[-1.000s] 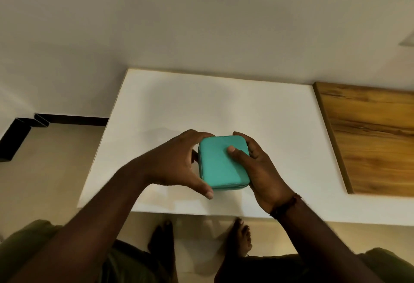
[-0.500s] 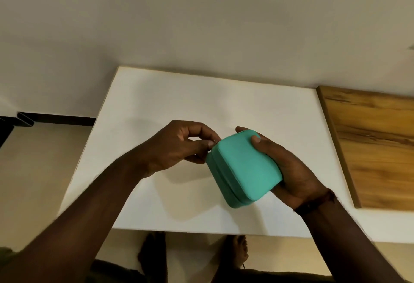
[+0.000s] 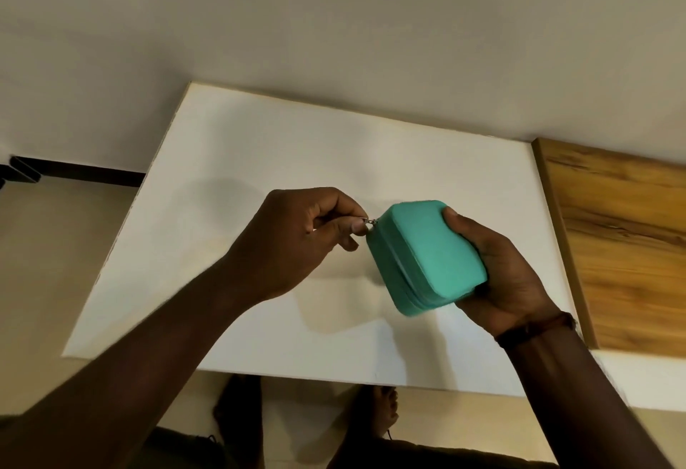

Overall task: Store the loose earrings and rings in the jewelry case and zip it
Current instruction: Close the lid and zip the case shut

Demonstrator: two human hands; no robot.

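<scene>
A teal jewelry case point(image 3: 427, 257) with its lid down is held tilted above the white table point(image 3: 230, 156). My right hand point(image 3: 497, 275) grips it from the right side and underneath. At the case's upper left corner, my left hand point(image 3: 297, 238) pinches the small metal zipper pull point(image 3: 371, 222) between thumb and forefinger. No loose earrings or rings show on the table.
A wooden panel point(image 3: 623, 246) lies along the table's right side. The wall stands close behind the table. My bare feet point(image 3: 375, 409) show on the floor below the table's front edge. A dark skirting strip point(image 3: 74, 171) runs at the far left.
The case has been lifted off the table and tilted, and shifted to the right. My left hand went from cupping its side to pinching the zipper pull.
</scene>
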